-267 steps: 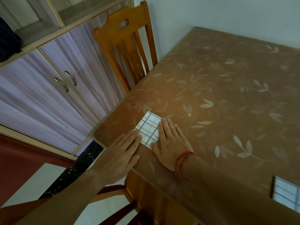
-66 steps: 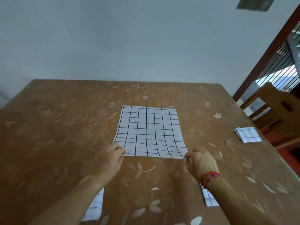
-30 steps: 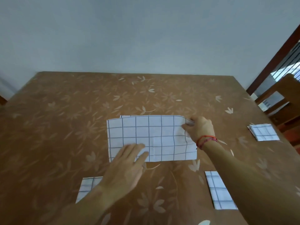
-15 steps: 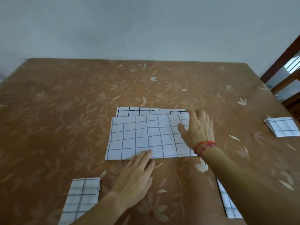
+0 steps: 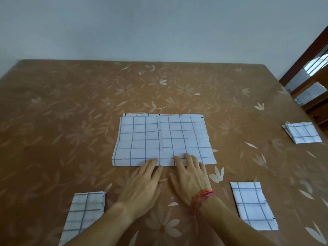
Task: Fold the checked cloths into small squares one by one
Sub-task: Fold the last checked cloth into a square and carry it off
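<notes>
Head view: half-folded checked cloth point(image 5: 162, 140) lies mid-frame on the table point(image 5: 71, 107). Left hand point(image 5: 142, 183) and right hand point(image 5: 190, 176), fingers flat and spread, press its near fold, probably sharpening the crease.

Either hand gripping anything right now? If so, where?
Nothing gripped. Left hand and right hand lie flat, fingertips on the near edge of the half-folded cloth.

dim, soft light; wide-angle warping
</notes>
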Demonstrator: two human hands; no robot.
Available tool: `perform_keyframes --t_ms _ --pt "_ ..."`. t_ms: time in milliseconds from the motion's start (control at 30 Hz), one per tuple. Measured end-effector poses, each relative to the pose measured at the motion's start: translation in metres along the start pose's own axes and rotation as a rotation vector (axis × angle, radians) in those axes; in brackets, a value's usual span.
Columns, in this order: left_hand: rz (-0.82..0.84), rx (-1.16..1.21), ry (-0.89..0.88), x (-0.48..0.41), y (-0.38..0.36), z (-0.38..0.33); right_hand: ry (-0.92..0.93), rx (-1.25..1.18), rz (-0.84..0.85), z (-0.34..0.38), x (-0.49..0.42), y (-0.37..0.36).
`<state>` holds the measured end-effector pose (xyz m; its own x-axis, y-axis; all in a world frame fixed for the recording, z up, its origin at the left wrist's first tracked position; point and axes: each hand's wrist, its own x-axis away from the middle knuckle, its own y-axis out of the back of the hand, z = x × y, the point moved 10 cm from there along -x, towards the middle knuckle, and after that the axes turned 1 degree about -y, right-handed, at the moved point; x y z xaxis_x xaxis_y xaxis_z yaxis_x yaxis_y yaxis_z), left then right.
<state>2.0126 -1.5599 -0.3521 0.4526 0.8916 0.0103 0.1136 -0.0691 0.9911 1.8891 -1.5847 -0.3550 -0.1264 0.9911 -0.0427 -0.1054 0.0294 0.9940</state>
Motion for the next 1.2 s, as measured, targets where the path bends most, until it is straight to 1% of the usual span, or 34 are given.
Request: perform_keyframes --t_ms 133,233,300,433,533,700,800,933,1033,1133,1200 --pt "0.022 -0.025 0.002 -0.006 -0.002 0.001 -0.038 0.055 0.039 -0.007 0.002 -0.004" --pt "0.05 -0.027 -0.001 -0.008 -0.008 0.001 -0.034 0.049 0.056 -0.005 0.0 -0.003" --pt "0.058 -0.036 -0.002 -0.008 -0.012 0.002 0.025 0.023 0.051 0.004 0.002 -0.001" --pt "0.074 0.001 0.024 -0.006 -0.02 0.004 0.222 -0.037 0.071 0.039 0.012 -0.012" --pt "0.078 0.003 0.044 -0.005 -0.02 0.007 0.263 -0.07 0.097 0.052 0.016 -0.025" --pt "0.077 -0.002 0.084 0.001 -0.014 0.021 0.269 -0.075 0.139 0.064 0.015 -0.034" --pt "0.122 -0.042 0.181 0.011 -0.012 0.04 0.245 -0.055 0.18 0.073 0.013 -0.039" --pt "0.2 -0.029 0.287 0.022 -0.01 0.065 0.217 -0.023 0.219 0.075 0.014 -0.045" --pt "0.241 -0.026 0.329 0.028 -0.01 0.07 0.15 -0.018 0.214 0.064 0.016 -0.043" --pt "0.274 0.0 0.347 0.03 -0.013 0.072 0.125 0.005 0.247 0.05 0.022 -0.037" --pt "0.296 0.017 0.359 0.031 -0.016 0.073 0.078 -0.013 0.279 0.031 0.027 -0.033"
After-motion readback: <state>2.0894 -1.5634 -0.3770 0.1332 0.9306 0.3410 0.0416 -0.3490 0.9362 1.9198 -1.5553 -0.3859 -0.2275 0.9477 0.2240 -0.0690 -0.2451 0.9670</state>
